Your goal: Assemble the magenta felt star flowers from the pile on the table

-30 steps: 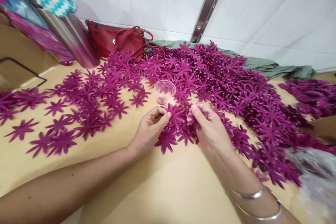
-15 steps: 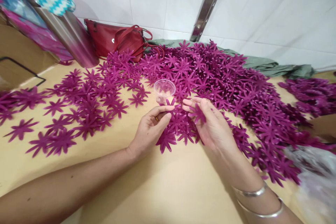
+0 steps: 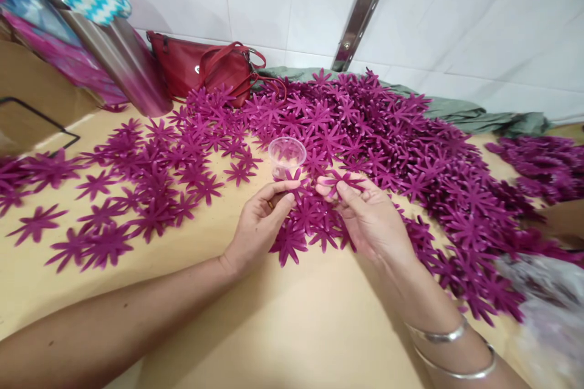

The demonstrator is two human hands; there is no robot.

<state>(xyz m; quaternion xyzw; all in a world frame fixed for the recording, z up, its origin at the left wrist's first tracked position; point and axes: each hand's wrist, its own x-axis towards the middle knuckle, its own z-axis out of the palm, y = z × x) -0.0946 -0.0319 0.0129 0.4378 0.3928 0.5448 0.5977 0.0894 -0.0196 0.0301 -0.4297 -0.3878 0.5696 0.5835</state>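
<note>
My right hand [image 3: 371, 219] pinches a purple flower-shaped piece [image 3: 343, 181] between thumb and fingers, its petals spread out flat. Close by on the left is my left hand [image 3: 262, 216], thumb and forefinger brought nearly together; anything held at the tips is too small to make out. Loose purple flower pieces [image 3: 308, 216] lie on the table under and between both hands. Just beyond the left fingertips stands a small clear plastic cup [image 3: 287, 154], with some tiny contents that I cannot identify.
A large heap of purple flower pieces [image 3: 401, 134] covers the back and right. More flower pieces [image 3: 155, 176] lie scattered left. Behind them are a red purse [image 3: 182, 67] and a metal tumbler [image 3: 132, 67]. A clear plastic bag [image 3: 542, 310] lies at the right edge.
The flower piece in my right hand has tilted from hanging down to lying nearly level, with the thumb now on top of it. My left hand has hardly moved.
</note>
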